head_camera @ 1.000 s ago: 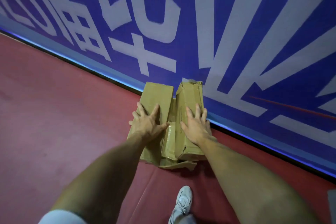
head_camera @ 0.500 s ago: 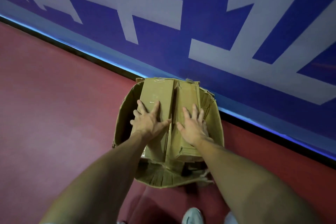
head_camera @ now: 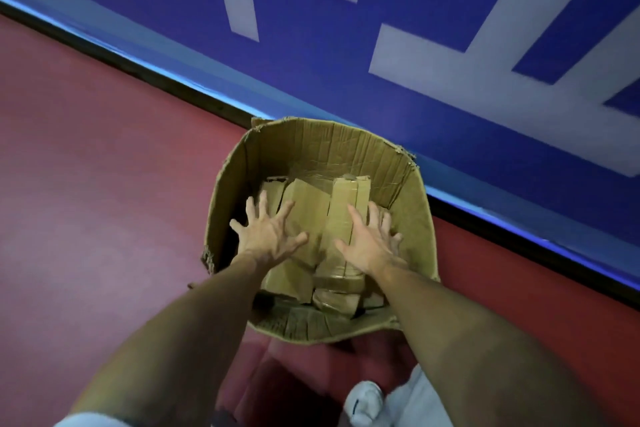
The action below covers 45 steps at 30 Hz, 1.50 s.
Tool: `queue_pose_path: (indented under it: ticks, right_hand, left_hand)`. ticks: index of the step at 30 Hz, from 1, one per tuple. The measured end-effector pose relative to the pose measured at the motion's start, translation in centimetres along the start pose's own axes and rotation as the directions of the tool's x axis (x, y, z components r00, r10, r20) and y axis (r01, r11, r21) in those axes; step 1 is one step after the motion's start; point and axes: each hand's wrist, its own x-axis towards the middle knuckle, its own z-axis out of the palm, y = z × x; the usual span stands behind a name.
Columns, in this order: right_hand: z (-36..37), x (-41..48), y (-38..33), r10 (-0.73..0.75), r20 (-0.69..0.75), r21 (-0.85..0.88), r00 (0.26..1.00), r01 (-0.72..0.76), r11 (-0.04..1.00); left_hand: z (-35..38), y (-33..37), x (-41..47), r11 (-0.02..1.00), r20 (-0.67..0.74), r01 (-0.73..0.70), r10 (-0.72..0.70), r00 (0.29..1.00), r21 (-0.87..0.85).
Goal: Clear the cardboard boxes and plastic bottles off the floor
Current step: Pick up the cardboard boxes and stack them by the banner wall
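A large open cardboard box point(head_camera: 412, 211) stands on the red floor against the blue wall. Inside it lie several flattened cardboard boxes point(head_camera: 311, 211), some with brown tape. My left hand point(head_camera: 266, 236) presses flat on the left pieces with fingers spread. My right hand point(head_camera: 372, 243) presses flat on the taped piece at the right, fingers straight. Both hands are down inside the big box. No plastic bottle is in view.
The blue wall with large white lettering point(head_camera: 415, 28) runs diagonally behind the box, with a black skirting strip point(head_camera: 173, 87) at its foot. Red floor point(head_camera: 86, 184) stretches to the left. My white shoe point(head_camera: 365, 402) shows at the bottom edge.
The flattened boxes have sunk from above the rim deep into the big box under my two hands. The camera has moved closer over the box.
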Motion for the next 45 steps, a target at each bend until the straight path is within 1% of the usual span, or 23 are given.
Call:
queue_pose_path:
  ticks: [5, 9, 13, 17, 20, 22, 26, 28, 32, 34, 36, 40, 45]
  right_hand:
    - [-11.9, -6.9, -3.1, -0.031, -0.039, 0.003, 0.999, 0.031, 1.0]
    - [-21.4, -12.4, -5.1, -0.039, -0.05, 0.016, 0.998, 0.04, 0.999]
    - [-29.6, -17.1, -6.5, -0.01, -0.076, 0.019, 0.997, 0.011, 1.0]
    - [-34.9, -21.7, -8.1, 0.051, -0.139, 0.037, 0.989, -0.046, 0.998]
    - [-37.1, -25.2, -9.7, 0.106, -0.174, 0.067, 0.979, -0.095, 0.993]
    - [-38.1, -27.8, -10.5, 0.165, -0.169, 0.086, 0.972, -0.153, 0.985]
    - [-38.7, -33.1, -10.4, 0.277, -0.178, 0.13, 0.944, -0.257, 0.958]
    - [-38.4, -35.0, -9.7, 0.314, -0.202, 0.149, 0.928, -0.288, 0.946]
    - [-36.9, -40.0, -6.5, 0.436, -0.25, 0.226, 0.865, -0.385, 0.895]
    - [-35.9, -42.5, -4.4, 0.507, -0.285, 0.268, 0.814, -0.44, 0.857]
    - [-35.0, -45.2, -2.4, 0.574, -0.294, 0.307, 0.764, -0.493, 0.814]
    - [-32.1, -51.5, 1.4, 0.692, -0.27, 0.398, 0.67, -0.576, 0.714]
    - [-26.8, -61.8, 5.5, 0.834, -0.204, 0.516, 0.513, -0.668, 0.537]
  left_hand:
    - [-12.2, 1.7, -6.3, 0.999, -0.088, -0.032, 0.033, 0.996, 0.01]
    - [-21.9, 3.6, -11.0, 0.997, -0.115, -0.074, 0.076, 0.99, 0.024]
    - [-30.8, 5.3, -14.7, 0.989, -0.119, -0.14, 0.145, 0.982, 0.048]
    - [-37.9, 6.2, -17.2, 0.971, -0.149, -0.235, 0.239, 0.959, 0.046]
    - [-41.4, 5.9, -19.1, 0.956, -0.155, -0.289, 0.295, 0.943, 0.055]
    - [-43.3, 5.7, -20.4, 0.94, -0.156, -0.336, 0.341, 0.927, 0.054]
    - [-45.5, 6.1, -23.2, 0.882, -0.129, -0.46, 0.47, 0.873, 0.101]
    - [-45.9, 6.8, -24.0, 0.861, -0.11, -0.494, 0.506, 0.856, 0.117]
    - [-45.5, 10.4, -26.6, 0.783, -0.092, -0.6, 0.618, 0.781, 0.161]
    - [-44.7, 13.0, -28.5, 0.736, -0.103, -0.655, 0.675, 0.731, 0.171]
    - [-43.6, 15.5, -30.7, 0.68, -0.085, -0.71, 0.73, 0.678, 0.184]
    - [-40.3, 20.3, -36.0, 0.551, 0.003, -0.802, 0.824, 0.567, 0.229]
    - [-35.2, 25.8, -45.3, 0.375, 0.144, -0.893, 0.898, 0.417, 0.248]
